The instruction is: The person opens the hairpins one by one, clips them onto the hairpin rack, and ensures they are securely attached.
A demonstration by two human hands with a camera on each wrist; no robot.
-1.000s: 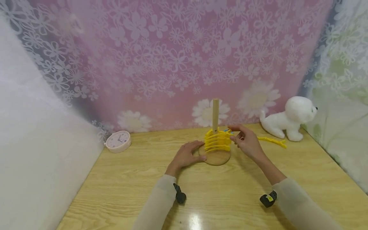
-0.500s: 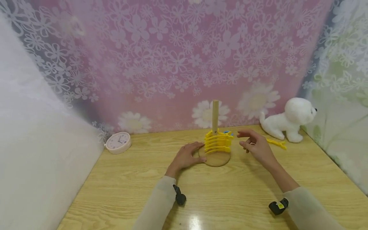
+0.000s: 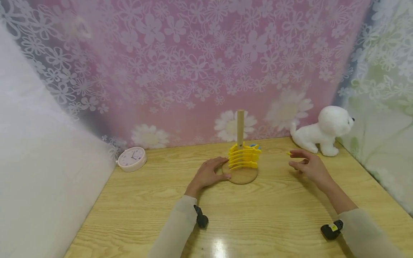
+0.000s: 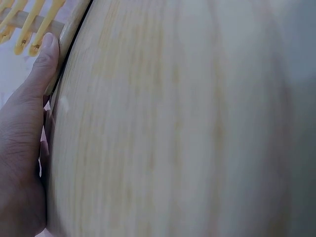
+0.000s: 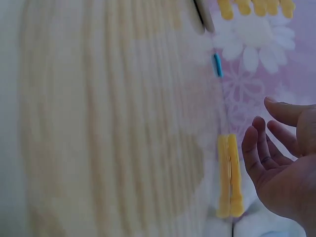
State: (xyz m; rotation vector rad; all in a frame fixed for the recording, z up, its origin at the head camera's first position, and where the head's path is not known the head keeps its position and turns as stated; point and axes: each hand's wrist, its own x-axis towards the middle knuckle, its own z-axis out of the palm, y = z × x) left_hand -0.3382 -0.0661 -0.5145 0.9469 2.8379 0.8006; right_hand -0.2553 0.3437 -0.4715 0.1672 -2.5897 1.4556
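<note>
A wooden stand, a round base (image 3: 240, 176) with an upright dowel (image 3: 240, 127), carries a stack of yellow clips (image 3: 243, 157). My left hand (image 3: 214, 170) lies flat on the table with its fingertips against the base's left edge; in the left wrist view the thumb (image 4: 44, 59) presses the base rim (image 4: 71, 29). My right hand (image 3: 300, 160) hovers open to the right of the stand, holding nothing. A loose yellow clip (image 5: 229, 175) lies on the table just beyond its fingers (image 5: 252, 143). A small blue piece (image 5: 217, 64) lies behind the stack.
A white plush dog (image 3: 322, 132) sits at the back right of the wooden table (image 3: 258, 222). A pink round clock (image 3: 131, 158) leans at the back left. A flowered pink curtain (image 3: 193, 71) closes off the rear, with pale walls on either side.
My right hand has drawn away from the clip stack and moved right, toward the loose yellow clip. The left hand has stayed on the base.
</note>
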